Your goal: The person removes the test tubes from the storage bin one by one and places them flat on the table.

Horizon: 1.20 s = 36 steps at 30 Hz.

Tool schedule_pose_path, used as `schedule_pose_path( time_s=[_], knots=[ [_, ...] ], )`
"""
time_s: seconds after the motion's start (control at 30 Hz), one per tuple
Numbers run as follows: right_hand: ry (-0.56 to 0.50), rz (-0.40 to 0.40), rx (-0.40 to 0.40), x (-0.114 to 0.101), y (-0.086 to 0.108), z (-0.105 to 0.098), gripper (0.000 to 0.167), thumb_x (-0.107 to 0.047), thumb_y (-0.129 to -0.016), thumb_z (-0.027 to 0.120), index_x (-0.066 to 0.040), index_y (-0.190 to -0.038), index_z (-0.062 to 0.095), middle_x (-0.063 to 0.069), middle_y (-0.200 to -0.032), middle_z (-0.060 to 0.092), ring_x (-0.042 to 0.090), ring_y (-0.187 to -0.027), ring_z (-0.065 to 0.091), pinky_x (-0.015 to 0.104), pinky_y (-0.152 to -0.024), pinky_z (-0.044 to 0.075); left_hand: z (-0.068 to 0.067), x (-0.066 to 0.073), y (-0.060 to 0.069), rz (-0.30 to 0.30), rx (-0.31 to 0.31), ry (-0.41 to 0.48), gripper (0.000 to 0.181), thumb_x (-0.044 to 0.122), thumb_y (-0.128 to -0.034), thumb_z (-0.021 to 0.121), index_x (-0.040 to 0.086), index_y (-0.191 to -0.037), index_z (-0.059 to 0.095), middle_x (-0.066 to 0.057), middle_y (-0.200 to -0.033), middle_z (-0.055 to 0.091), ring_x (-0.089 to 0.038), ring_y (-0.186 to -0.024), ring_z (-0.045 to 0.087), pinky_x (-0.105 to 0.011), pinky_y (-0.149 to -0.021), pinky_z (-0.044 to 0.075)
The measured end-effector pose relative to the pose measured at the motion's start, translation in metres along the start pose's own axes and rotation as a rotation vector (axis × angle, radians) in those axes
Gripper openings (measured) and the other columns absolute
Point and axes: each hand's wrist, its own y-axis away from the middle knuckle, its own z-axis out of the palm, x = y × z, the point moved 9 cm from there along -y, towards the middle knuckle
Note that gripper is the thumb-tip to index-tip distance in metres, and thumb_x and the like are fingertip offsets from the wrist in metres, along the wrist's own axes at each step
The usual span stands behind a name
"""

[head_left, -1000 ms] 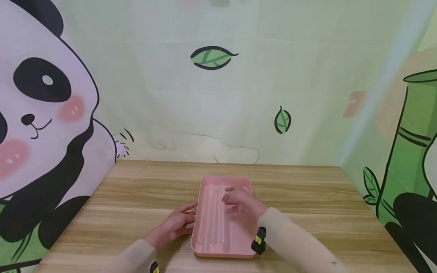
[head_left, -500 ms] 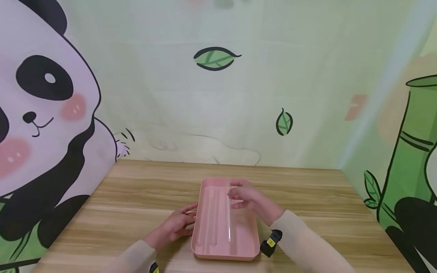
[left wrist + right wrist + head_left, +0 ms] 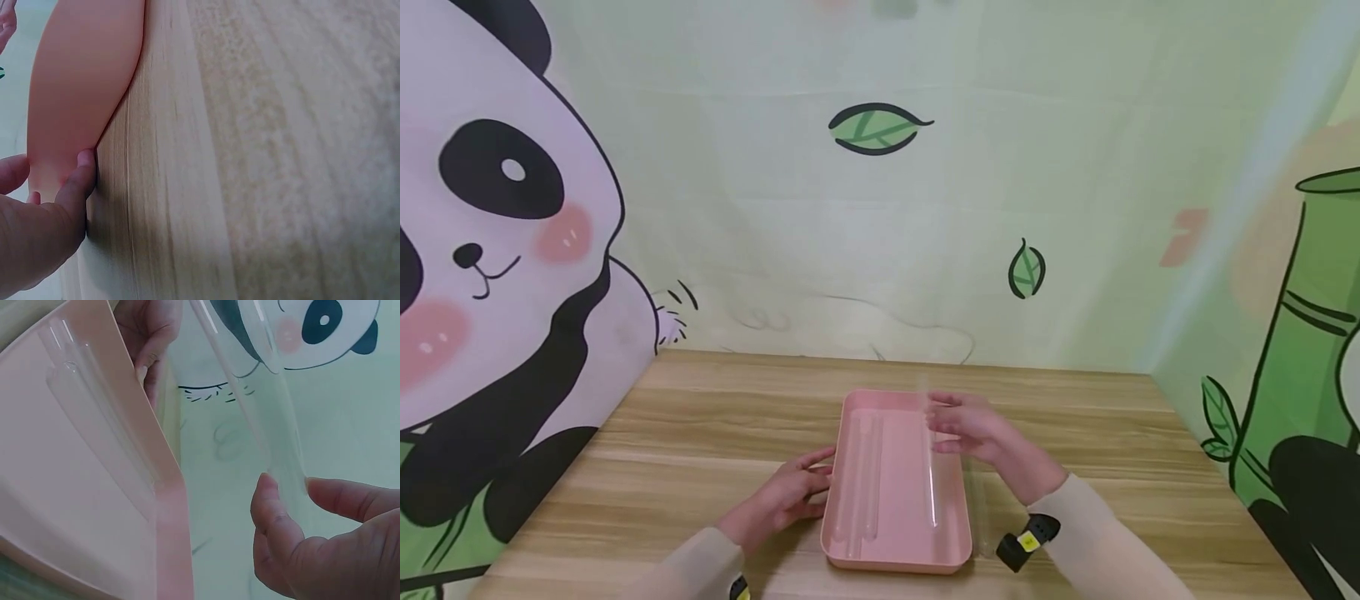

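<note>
My right hand (image 3: 973, 429) pinches a clear test tube (image 3: 931, 483) between thumb and fingers, over the right side of a pink tray (image 3: 898, 564). In the right wrist view this test tube (image 3: 284, 412) is see-through, slanting up from my right hand (image 3: 331, 537). More clear test tubes (image 3: 871, 483) lie lengthwise along the tray's left side; their number is hard to tell. My left hand (image 3: 790, 487) touches the tray's left wall with its fingers extended. The left wrist view shows the thumb of my left hand (image 3: 37, 231) against the outer wall of the tray (image 3: 87, 81).
The tray stands on a wood-grain table (image 3: 722, 408). A faint clear tube-like shape (image 3: 983, 517) lies on the table just right of the tray. Behind the table hangs a pale green backdrop (image 3: 760, 208) with panda, leaf and bamboo drawings.
My right hand has lifted the test tube from beside the others and moved it right, toward the tray's right wall. The left hand has stayed at the tray's left wall.
</note>
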Motion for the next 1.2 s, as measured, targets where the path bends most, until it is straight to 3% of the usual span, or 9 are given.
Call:
schedule_pose_path(
  time_s=[0.17, 0.4, 0.6, 0.8, 1.2],
  knots=[
    [0.007, -0.018, -0.023, 0.003, 0.006, -0.013, 0.064, 0.000, -0.100, 0.050, 0.006, -0.158, 0.025, 0.025, -0.152, 0.040, 0.011, -0.099, 0.056, 0.024, -0.079, 0.057, -0.001, 0.000, 0.000, -0.005, 0.015, -0.005, 0.062, -0.006, -0.0959, 0.053, -0.003, -0.155, 0.035, -0.033, -0.153, 0.041, -0.016, -0.108, 0.062, -0.038, -0.084, 0.054],
    [-0.002, -0.033, -0.049, 0.010, 0.014, -0.033, 0.065, -0.005, -0.102, 0.049, 0.005, -0.160, 0.020, 0.005, -0.137, 0.053, 0.005, -0.103, 0.056, 0.023, -0.084, 0.057, -0.001, 0.001, 0.000, -0.004, 0.034, -0.009, 0.061, -0.006, -0.0958, 0.053, -0.003, -0.154, 0.037, -0.033, -0.151, 0.043, -0.016, -0.107, 0.063, -0.039, -0.083, 0.054],
    [-0.019, -0.058, -0.075, 0.015, 0.021, -0.049, 0.066, -0.005, -0.104, 0.047, 0.008, -0.160, 0.014, 0.003, -0.132, 0.056, 0.001, -0.100, 0.060, 0.022, -0.085, 0.057, -0.001, 0.001, -0.001, -0.003, 0.036, -0.009, 0.061, -0.007, -0.0952, 0.053, -0.003, -0.154, 0.037, -0.033, -0.151, 0.043, -0.016, -0.106, 0.063, -0.039, -0.083, 0.054],
    [-0.052, -0.057, -0.055, 0.024, 0.025, -0.066, 0.065, -0.005, -0.104, 0.048, 0.008, -0.159, 0.016, -0.011, -0.114, 0.061, 0.000, -0.096, 0.063, 0.021, -0.085, 0.057, -0.003, 0.000, -0.001, -0.009, 0.044, -0.010, 0.059, -0.007, -0.0957, 0.053, -0.002, -0.153, 0.039, -0.032, -0.151, 0.045, -0.017, -0.108, 0.063, -0.040, -0.083, 0.055],
    [-0.038, -0.010, 0.016, 0.050, 0.026, -0.095, 0.067, -0.002, -0.102, 0.051, 0.010, -0.158, 0.018, -0.010, -0.114, 0.059, 0.003, -0.097, 0.058, 0.023, -0.084, 0.058, -0.002, -0.001, -0.001, -0.007, 0.047, -0.016, 0.060, -0.007, -0.0958, 0.053, -0.002, -0.154, 0.039, -0.032, -0.151, 0.045, -0.018, -0.109, 0.063, -0.039, -0.082, 0.054]
  ],
)
